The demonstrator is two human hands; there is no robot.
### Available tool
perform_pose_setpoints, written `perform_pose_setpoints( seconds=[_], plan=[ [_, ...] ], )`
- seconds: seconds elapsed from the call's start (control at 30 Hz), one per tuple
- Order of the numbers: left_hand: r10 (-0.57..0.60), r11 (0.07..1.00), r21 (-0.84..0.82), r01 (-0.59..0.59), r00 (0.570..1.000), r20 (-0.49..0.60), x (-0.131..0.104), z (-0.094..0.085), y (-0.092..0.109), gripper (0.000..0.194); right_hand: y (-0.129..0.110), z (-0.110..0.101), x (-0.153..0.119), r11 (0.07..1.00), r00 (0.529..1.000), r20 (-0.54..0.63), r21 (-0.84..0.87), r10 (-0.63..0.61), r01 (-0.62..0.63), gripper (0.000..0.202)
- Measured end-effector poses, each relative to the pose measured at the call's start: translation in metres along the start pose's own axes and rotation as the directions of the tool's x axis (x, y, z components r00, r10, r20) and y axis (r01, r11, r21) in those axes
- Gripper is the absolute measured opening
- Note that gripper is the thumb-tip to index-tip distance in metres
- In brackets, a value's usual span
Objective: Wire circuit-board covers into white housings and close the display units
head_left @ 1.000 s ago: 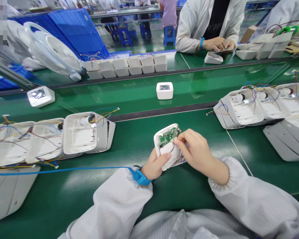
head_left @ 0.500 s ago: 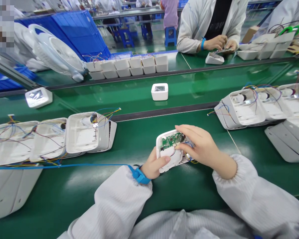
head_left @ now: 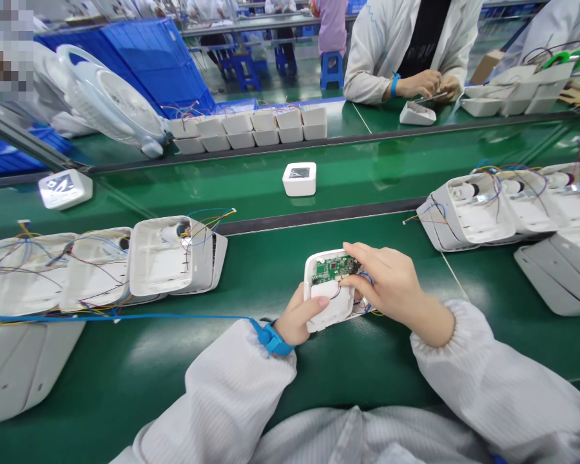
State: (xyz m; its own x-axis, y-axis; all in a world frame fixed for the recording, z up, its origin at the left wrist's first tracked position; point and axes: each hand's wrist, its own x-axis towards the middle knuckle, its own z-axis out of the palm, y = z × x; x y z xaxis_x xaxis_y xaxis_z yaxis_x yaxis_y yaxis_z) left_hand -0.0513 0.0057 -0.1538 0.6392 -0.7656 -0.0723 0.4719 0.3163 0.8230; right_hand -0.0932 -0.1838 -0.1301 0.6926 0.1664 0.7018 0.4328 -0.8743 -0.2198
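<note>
A white plastic cover (head_left: 325,308) with rounded corners is tilted up above the bench, its inner side facing me. Along its upper part lies a green circuit board (head_left: 332,267). My left hand (head_left: 297,316) grips the cover's lower left edge, thumb on the inside face. At the upper right corner my right hand (head_left: 391,280) is closed on the cover, fingers over the top edge and thumb at the board's lower side by a small white connector. Thin coloured wires (head_left: 366,283) run beneath the right hand; where they end is hidden.
White housings (head_left: 162,258) with loose wires stand in a row at left, and more housings (head_left: 478,209) at right. White devices (head_left: 299,179) with dark screens sit on the green belt. A blue cord (head_left: 164,317) runs from my left wristband. A co-worker's hands (head_left: 425,85) work opposite.
The two white devices on the belt have shifted left. My hands and the cover have barely moved; the grip looks the same.
</note>
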Motion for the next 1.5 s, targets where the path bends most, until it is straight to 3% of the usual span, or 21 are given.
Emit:
perform_pose_setpoints(
  seconds=[0.17, 0.33, 0.43, 0.53, 0.6, 0.7, 0.73, 0.8, 0.87, 0.97, 1.07, 1.13, 1.17, 1.23, 1.3, 1.37, 1.5],
  plan=[
    [0.0, 0.999, 0.036, -0.001, 1.0, 0.025, 0.0, 0.0, -0.001, 0.046, 0.004, -0.001, 0.002, 0.992, 0.998, 0.009, 0.108, 0.06, -0.061, 0.042],
    [0.025, 0.992, 0.125, -0.023, 1.0, -0.011, 0.002, -0.008, 0.003, 0.049, 0.006, -0.008, 0.009, 0.885, 0.953, 0.186, 0.362, 0.238, -0.292, 0.046],
    [0.176, 0.933, 0.314, -0.178, 0.984, 0.033, 0.008, -0.02, 0.008, 0.046, 0.004, -0.013, 0.011, 0.823, 0.932, 0.208, 0.44, 0.297, -0.36, 0.03],
    [0.416, 0.788, 0.47, -0.397, 0.907, 0.069, 0.015, -0.027, 0.012, 0.067, 0.005, -0.013, 0.01, 0.877, 0.971, 0.044, 0.422, 0.234, -0.23, 0.016],
    [0.49, 0.71, 0.574, -0.408, 0.871, 0.014, 0.018, -0.027, 0.013, 0.067, 0.007, -0.011, 0.009, 0.933, 0.994, -0.056, 0.353, 0.091, -0.066, 0.011],
    [0.454, 0.603, 0.736, -0.307, 0.891, -0.001, 0.017, -0.024, 0.011, 0.059, 0.007, -0.004, 0.007, 0.972, 0.99, -0.021, 0.188, -0.137, 0.139, 0.019],
    [0.42, 0.553, 0.783, -0.283, 0.907, 0.031, 0.017, -0.022, 0.01, 0.063, 0.005, -0.002, 0.007, 0.97, 0.98, 0.031, 0.155, -0.195, 0.188, 0.017],
    [0.347, 0.435, 0.858, -0.272, 0.931, 0.119, 0.015, -0.019, 0.007, 0.088, -0.001, 0.003, 0.006, 0.953, 0.951, 0.119, 0.143, -0.286, 0.269, 0.018],
    [0.301, 0.321, 0.91, -0.264, 0.939, 0.167, 0.015, -0.015, 0.004, 0.108, -0.007, 0.005, 0.005, 0.932, 0.925, 0.158, 0.169, -0.346, 0.32, 0.021],
    [0.308, 0.239, 0.941, -0.24, 0.938, 0.161, 0.014, -0.01, 0.002, 0.095, -0.003, 0.004, 0.005, 0.949, 0.945, 0.155, 0.179, -0.288, 0.26, 0.014],
    [0.388, 0.246, 0.927, -0.283, 0.905, 0.173, 0.013, -0.009, 0.003, 0.09, 0.013, -0.001, 0.006, 0.973, 0.995, 0.048, 0.216, -0.089, 0.077, 0.044],
    [0.45, 0.279, 0.902, -0.33, 0.875, 0.18, 0.012, -0.009, 0.004, 0.095, 0.023, -0.001, 0.006, 0.954, 0.998, -0.009, 0.297, 0.054, -0.049, 0.061],
    [0.478, 0.302, 0.884, -0.357, 0.859, 0.184, 0.011, -0.01, 0.004, 0.097, 0.027, 0.0, 0.006, 0.937, 0.994, 0.011, 0.332, 0.113, -0.11, 0.058],
    [0.516, 0.361, 0.827, -0.432, 0.831, 0.209, 0.01, -0.012, 0.002, 0.098, 0.03, 0.003, 0.005, 0.924, 0.974, 0.16, 0.325, 0.158, -0.203, 0.039],
    [0.514, 0.451, 0.738, -0.502, 0.822, 0.245, 0.009, -0.014, -0.002, 0.094, 0.028, 0.004, 0.005, 0.953, 0.93, 0.347, 0.222, 0.12, -0.206, 0.016],
    [0.466, 0.558, 0.647, -0.521, 0.841, 0.275, 0.008, -0.016, -0.007, 0.087, 0.022, 0.003, 0.005, 0.986, 0.882, 0.466, 0.101, 0.07, -0.131, 0.008],
    [0.356, 0.699, 0.546, -0.462, 0.887, 0.294, 0.007, -0.018, -0.014, 0.082, 0.003, -0.006, 0.002, 0.996, 0.85, 0.524, -0.09, 0.049, -0.002, 0.012]
  ],
)
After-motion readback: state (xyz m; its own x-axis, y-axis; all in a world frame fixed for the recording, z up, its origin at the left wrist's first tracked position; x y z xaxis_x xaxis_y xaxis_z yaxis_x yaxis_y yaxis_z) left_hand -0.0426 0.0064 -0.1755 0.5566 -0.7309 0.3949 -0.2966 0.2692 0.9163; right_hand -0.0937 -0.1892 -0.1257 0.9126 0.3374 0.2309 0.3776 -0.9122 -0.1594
